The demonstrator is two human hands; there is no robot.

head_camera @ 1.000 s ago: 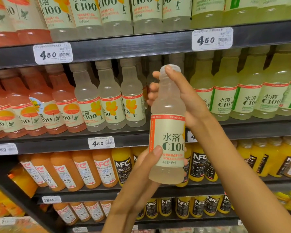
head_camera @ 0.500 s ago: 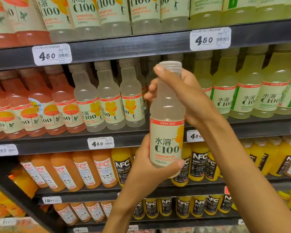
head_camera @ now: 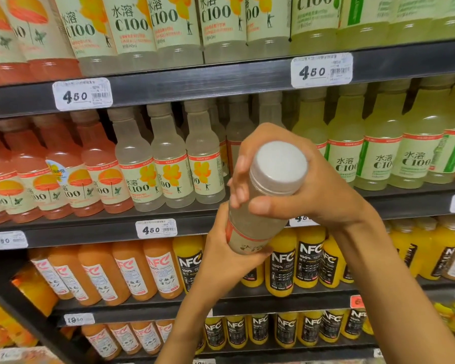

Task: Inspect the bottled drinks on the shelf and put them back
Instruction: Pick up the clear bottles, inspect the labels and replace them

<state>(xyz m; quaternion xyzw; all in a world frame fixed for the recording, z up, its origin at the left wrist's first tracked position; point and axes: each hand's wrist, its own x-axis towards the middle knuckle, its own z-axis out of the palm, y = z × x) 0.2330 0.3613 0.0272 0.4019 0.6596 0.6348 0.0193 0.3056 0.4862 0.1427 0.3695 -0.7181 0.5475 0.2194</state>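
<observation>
A clear pale C100 lemon drink bottle (head_camera: 258,222) with a white cap is tilted so its cap points toward me, in front of the middle shelf. My right hand (head_camera: 307,187) grips its neck just below the cap, thumb in front and fingers behind. My left hand (head_camera: 229,256) holds the lower body from below, covering most of the label. Behind the bottle, the row of matching lemon bottles (head_camera: 168,164) on the middle shelf (head_camera: 116,227) has an open slot at its right end.
Pink C100 bottles (head_camera: 50,174) stand left on the middle shelf, green-labelled ones (head_camera: 378,156) right. The shelf above holds more C100 bottles (head_camera: 168,27). Orange and yellow NFC juice bottles (head_camera: 284,261) fill the lower shelves. Price tags (head_camera: 82,95) line the shelf edges.
The bottle went from upright, label facing me, to tipped with the cap toward me. Both hands kept their hold and the bottle came lower and closer to the camera.
</observation>
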